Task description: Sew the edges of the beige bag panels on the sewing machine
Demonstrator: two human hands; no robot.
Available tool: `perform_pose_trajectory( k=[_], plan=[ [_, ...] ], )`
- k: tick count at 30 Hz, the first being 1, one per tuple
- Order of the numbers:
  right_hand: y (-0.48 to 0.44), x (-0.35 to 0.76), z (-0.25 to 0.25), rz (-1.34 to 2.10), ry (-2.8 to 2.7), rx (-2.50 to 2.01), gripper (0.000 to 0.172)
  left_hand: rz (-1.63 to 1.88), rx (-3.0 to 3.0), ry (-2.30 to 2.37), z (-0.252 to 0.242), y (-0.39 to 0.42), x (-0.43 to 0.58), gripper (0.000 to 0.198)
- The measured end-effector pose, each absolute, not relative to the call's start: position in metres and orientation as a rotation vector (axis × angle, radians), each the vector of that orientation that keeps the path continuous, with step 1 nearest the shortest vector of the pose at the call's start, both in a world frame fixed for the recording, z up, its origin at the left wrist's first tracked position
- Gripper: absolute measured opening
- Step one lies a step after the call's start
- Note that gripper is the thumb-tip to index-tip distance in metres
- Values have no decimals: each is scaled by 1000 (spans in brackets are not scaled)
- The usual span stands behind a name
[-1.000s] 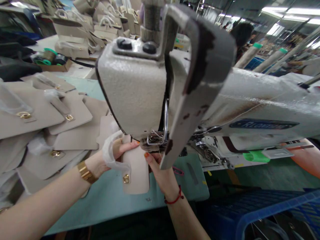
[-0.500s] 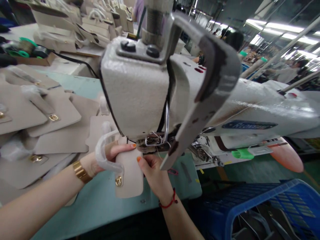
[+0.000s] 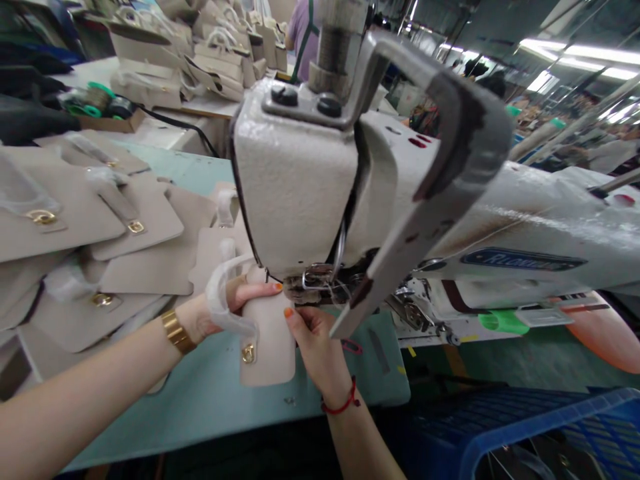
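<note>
A beige bag panel [image 3: 273, 340] with a plastic-wrapped handle [image 3: 220, 293] and a gold clasp [image 3: 248, 353] lies partly under the head of a sewing machine [image 3: 295, 173]. My left hand [image 3: 227, 308] reaches through the handle loop and grips the panel's left part, thumb on top by the presser foot [image 3: 300, 292]. At the panel's right edge, my right hand [image 3: 315, 333] pinches it between thumb and curled fingers. The machine head hides the panel's far end. The needle cannot be made out.
Several similar beige panels [image 3: 150, 267] are piled at the left on the green table [image 3: 200, 407]. A blue plastic basket [image 3: 465, 440] with dark pieces stands at the lower right. Thread spools [image 3: 100, 100] and beige bags [image 3: 215, 67] are behind. A person in purple [image 3: 303, 37] is at the back.
The view has shifted, so the scene sits further right in the picture. Both hands keep their hold on the panel beside the presser foot, the panel turned only slightly.
</note>
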State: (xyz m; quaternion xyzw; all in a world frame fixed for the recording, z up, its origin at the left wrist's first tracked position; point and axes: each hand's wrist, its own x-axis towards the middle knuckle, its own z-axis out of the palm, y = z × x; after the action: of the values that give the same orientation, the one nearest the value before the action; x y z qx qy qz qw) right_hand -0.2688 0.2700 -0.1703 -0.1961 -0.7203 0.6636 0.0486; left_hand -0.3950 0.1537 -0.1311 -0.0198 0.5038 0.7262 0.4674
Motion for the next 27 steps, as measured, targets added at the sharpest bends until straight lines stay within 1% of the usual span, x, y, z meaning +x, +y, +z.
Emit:
perform_pose_trajectory(
  k=[3,6,10,14,16,18,23,27],
  plan=[
    [271,-270,-166,2021,-2190,-585,45,1734,-24,1190,-143,153,-398,19],
    [272,-272,-165,2006,-2177,-568,42,1729,1,1185,-148,152,-400,28],
    [273,-274,-168,1967,-2162,-565,40,1756,44,1198,-146,153,-399,39],
    [274,-275,-171,1972,-2150,-555,39,1758,46,1202,-141,155,-399,44],
    [273,-275,-170,1981,-2143,-544,38,1755,41,1195,-139,155,-399,44],
    [273,-275,-168,1987,-2133,-534,37,1761,33,1185,-138,155,-399,39],
    [271,-275,-165,2015,-2111,-547,38,1778,-25,1170,-137,154,-400,14],
    [266,-269,-168,2025,-2132,-594,40,1741,-58,1171,-135,154,-399,17]
  ],
)
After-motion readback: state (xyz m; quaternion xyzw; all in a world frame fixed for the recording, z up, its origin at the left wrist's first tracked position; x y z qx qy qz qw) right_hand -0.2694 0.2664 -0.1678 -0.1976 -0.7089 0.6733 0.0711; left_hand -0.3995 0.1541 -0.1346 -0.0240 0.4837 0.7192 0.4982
